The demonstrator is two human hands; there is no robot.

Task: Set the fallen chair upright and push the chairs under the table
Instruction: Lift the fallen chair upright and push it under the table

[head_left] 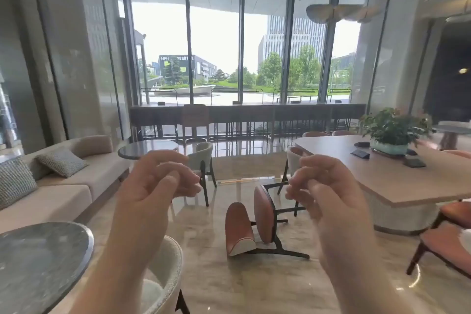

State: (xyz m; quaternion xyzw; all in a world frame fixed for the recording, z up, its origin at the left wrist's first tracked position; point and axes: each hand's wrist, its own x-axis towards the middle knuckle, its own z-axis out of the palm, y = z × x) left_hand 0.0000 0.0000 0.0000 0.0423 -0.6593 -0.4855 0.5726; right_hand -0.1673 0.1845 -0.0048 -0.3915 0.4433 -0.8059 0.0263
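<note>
A pink upholstered chair (pixel 257 227) with dark legs lies tipped over on the marble floor, its backrest resting on the ground and its legs pointing right. To its right stands the large beige table (pixel 397 181). Another pink chair (pixel 448 245) stands at the table's near side, pulled out from it. My left hand (pixel 155 186) and my right hand (pixel 328 191) are raised in front of me, above and well short of the fallen chair. Both hands hold nothing, with their fingers loosely curled and apart.
A potted plant (pixel 395 130) and small dark items sit on the table. A grey chair (pixel 204 160) stands by a small round table (pixel 146 148). A sofa (pixel 58 186) runs along the left. A dark round table (pixel 38 265) and a light chair (pixel 163 275) are close at bottom left.
</note>
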